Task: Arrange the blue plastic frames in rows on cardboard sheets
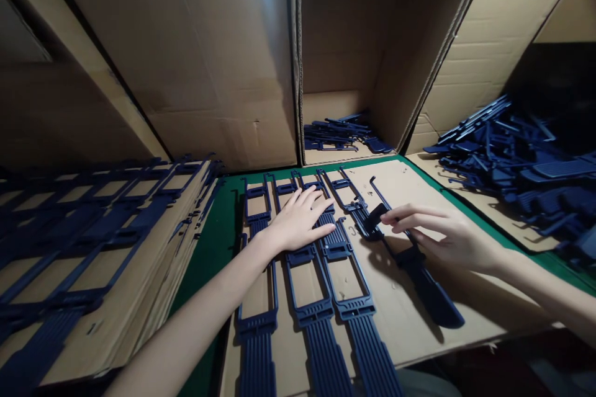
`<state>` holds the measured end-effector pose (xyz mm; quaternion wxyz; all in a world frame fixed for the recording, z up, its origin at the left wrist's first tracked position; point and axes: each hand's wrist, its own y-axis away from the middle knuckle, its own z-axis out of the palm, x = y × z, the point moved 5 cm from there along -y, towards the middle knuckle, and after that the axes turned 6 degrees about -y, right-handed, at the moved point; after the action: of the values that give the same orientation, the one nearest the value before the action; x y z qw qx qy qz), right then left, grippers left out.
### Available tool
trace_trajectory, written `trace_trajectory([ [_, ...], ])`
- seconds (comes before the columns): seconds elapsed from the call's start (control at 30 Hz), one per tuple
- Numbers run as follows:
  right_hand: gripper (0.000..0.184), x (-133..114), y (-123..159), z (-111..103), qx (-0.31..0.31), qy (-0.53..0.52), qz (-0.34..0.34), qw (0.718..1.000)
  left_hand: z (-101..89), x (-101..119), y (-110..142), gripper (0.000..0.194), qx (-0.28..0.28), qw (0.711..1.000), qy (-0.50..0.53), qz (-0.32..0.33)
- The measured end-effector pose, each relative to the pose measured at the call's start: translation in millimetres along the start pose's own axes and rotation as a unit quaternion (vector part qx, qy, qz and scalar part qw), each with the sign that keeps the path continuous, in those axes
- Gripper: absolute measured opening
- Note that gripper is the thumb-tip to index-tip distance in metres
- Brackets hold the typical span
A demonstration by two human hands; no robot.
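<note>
Three long dark blue plastic frame parts (305, 279) lie side by side on a cardboard sheet (400, 304). My left hand (300, 220) rests flat on them with fingers spread, pressing their upper halves. My right hand (442, 232) pinches a fourth blue plastic part (421, 276) near its top, where its fingertips meet a small black tab (374, 218). That part lies at an angle to the right of the three laid ones, its wide end toward me.
A stack of cardboard sheets (153, 273) bearing rows of the same blue parts sits at the left. A loose heap of blue parts (521, 167) lies at the right. Open cardboard boxes (344, 130) stand behind, one holding more parts. A green mat (218, 242) shows between.
</note>
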<state>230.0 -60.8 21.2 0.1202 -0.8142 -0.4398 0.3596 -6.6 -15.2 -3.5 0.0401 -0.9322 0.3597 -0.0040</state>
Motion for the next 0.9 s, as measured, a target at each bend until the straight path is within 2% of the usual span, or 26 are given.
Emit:
trace_trajectory([
  [0.13, 0.022, 4, 4, -2, 0.025, 0.015, 0.03, 0.999, 0.3, 0, 0, 0.062, 0.002, 1.0, 0.001, 0.001],
  [0.23, 0.017, 8, 7, -3, 0.042, 0.027, 0.078, 0.996, -0.1, 0, 0, 0.062, -0.002, 1.0, 0.007, 0.0],
  [0.37, 0.018, 12, 6, -3, 0.027, 0.042, 0.131, 0.99, -0.2, 0, 0, 0.063, -0.008, 1.0, 0.014, 0.0],
  [0.63, 0.024, 13, -7, 15, -0.019, 0.073, 0.019, 0.997, 0.0, 0, 1, 0.062, -0.002, 1.0, 0.003, 0.0],
  [0.77, 0.028, 16, -10, 25, -0.056, 0.101, 0.003, 0.993, -0.3, 0, 0, 0.063, -0.003, 1.0, -0.001, 0.001],
  [0.9, 0.023, 15, -11, 23, -0.048, 0.102, 0.003, 0.994, -1.0, 0, 0, 0.063, -0.008, 1.0, -0.002, -0.001],
])
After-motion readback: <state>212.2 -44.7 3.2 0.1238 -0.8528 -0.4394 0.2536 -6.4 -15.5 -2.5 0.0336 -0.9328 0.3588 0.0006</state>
